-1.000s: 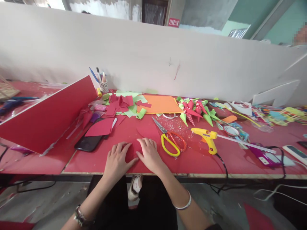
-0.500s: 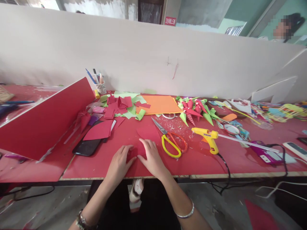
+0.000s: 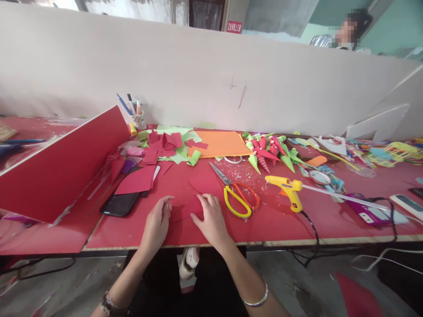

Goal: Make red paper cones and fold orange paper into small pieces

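A piece of red paper [image 3: 186,208] lies on the red tabletop between my hands, its outline hard to make out against the same colour. My right hand [image 3: 211,220] rests at its right side, with thumb and fingers bent round the paper's edge. To the left, my left hand [image 3: 157,223] has loosely curled fingers and nothing visible in it, a little apart from the paper. Another curved red sheet [image 3: 205,181] lies just beyond the right hand. Scissors [image 3: 238,193] with one yellow and one orange handle lie partly open right of it.
A yellow glue gun [image 3: 287,190] with a long stick lies to the right. Red and green paper cones [image 3: 266,152] are heaped behind it. An orange sheet [image 3: 218,144], paper scraps [image 3: 165,147], a phone [image 3: 120,204], a red board [image 3: 72,165] and a pen cup [image 3: 139,120] stand about.
My left hand has drawn back to the left, away from the red paper, and its fingers have curled in. My right hand stays at the paper. Someone in the background has shifted left.
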Action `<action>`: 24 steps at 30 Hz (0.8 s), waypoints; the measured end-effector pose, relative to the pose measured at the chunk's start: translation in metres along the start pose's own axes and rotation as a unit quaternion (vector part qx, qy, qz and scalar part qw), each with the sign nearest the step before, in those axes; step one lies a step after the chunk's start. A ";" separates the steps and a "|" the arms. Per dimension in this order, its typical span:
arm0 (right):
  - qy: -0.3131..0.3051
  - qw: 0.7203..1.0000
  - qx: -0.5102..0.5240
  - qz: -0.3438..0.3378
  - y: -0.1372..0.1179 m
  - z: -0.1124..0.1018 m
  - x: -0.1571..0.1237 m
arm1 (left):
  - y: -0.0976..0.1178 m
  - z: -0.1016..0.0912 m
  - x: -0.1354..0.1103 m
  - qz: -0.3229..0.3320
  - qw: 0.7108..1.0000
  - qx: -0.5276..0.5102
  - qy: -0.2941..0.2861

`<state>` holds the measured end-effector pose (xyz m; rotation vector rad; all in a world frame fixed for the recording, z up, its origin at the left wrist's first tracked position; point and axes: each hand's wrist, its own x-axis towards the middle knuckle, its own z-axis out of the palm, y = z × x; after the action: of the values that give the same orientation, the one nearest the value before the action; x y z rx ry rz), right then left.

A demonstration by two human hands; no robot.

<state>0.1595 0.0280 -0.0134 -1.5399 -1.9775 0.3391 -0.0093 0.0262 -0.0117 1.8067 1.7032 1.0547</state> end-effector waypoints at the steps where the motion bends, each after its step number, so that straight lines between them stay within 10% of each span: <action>1: 0.004 1.000 -0.008 0.002 -0.001 0.001 0.000 | 0.001 0.000 0.000 -0.004 1.000 0.003 -0.005; 15: 0.006 0.999 -0.024 -0.020 -0.002 -0.001 -0.001 | 0.001 -0.004 -0.003 -0.017 0.999 -0.008 -0.034; 24: -0.015 0.999 0.018 -0.045 -0.003 -0.002 -0.002 | 0.006 0.014 -0.001 0.147 0.956 0.244 -0.065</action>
<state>0.1588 0.0246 -0.0104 -1.4262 -2.0449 0.3604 0.0052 0.0270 -0.0157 2.4393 1.7573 0.6287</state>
